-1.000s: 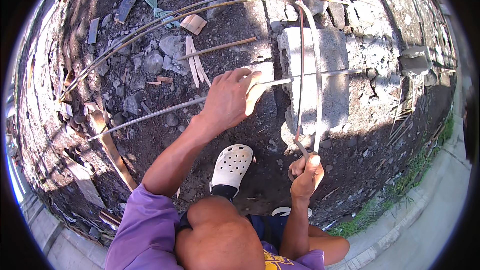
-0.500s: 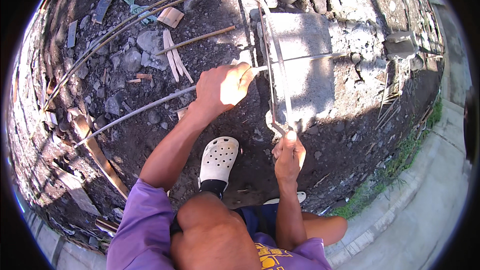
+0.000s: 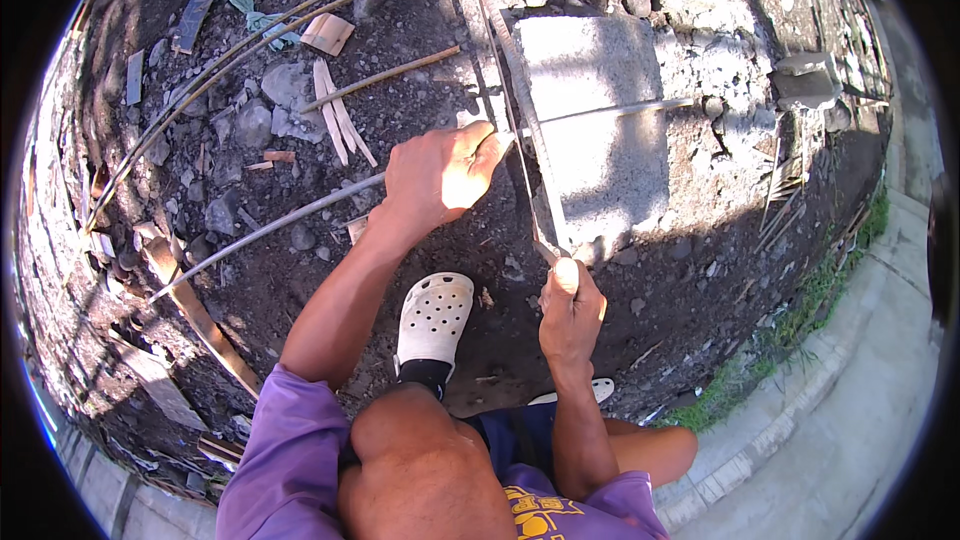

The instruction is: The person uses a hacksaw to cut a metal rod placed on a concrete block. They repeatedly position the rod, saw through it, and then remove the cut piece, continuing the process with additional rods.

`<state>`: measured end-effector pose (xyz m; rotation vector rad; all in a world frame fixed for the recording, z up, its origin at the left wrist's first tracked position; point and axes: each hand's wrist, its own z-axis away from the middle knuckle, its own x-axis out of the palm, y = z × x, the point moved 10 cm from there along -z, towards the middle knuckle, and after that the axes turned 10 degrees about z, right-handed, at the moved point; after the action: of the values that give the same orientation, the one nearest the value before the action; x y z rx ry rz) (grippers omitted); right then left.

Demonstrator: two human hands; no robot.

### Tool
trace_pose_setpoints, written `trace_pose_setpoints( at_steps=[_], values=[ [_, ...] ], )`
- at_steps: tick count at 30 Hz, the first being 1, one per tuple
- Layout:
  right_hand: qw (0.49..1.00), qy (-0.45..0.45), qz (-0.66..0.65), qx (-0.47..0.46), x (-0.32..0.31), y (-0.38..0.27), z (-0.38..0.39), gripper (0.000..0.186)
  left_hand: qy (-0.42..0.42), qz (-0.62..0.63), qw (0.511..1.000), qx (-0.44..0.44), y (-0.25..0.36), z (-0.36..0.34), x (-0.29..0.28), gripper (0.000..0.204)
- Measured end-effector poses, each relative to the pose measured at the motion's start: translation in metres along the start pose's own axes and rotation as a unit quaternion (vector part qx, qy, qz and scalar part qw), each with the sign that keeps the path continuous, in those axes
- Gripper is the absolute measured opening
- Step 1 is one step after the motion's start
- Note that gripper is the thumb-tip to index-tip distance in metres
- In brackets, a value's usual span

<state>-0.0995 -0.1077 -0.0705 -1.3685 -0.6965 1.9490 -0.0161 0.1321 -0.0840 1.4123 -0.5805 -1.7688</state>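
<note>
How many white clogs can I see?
2. One white clog is in the middle, below the left hand; the other clog is lower and further right, partly hidden behind the right forearm.

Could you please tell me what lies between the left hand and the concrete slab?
The head view shows the saw there, crossing the pale rod.

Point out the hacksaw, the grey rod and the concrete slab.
Hacksaw (image 3: 543, 170): head view, on its frame bar.
Grey rod (image 3: 345, 195): head view, on the stretch left of the left hand (image 3: 436, 172).
Concrete slab (image 3: 612, 168): head view, on its top face.
</note>
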Motion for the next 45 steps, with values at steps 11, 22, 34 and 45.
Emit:
trace_pose_setpoints(
  at_steps=[11,22,34,45],
  values=[
    [0.994,-0.082,0.063,0.033,-0.005,-0.023,0.004,0.061,-0.008,0.011,1.000,0.011,-0.001,-0.004,0.001,0.037],
    [0.992,-0.075,0.084,0.053,-0.023,-0.010,0.026,0.064,0.014,0.021,1.000,0.008,-0.004,-0.005,-0.002,0.036],
    [0.991,-0.066,0.104,0.061,-0.008,-0.033,-0.011,0.064,-0.002,0.088,0.995,-0.045,-0.010,-0.004,-0.004,0.039],
    [0.990,-0.081,0.098,0.061,-0.051,-0.023,0.053,0.064,-0.010,0.099,0.994,-0.049,-0.012,-0.006,-0.002,0.041]
  ],
)
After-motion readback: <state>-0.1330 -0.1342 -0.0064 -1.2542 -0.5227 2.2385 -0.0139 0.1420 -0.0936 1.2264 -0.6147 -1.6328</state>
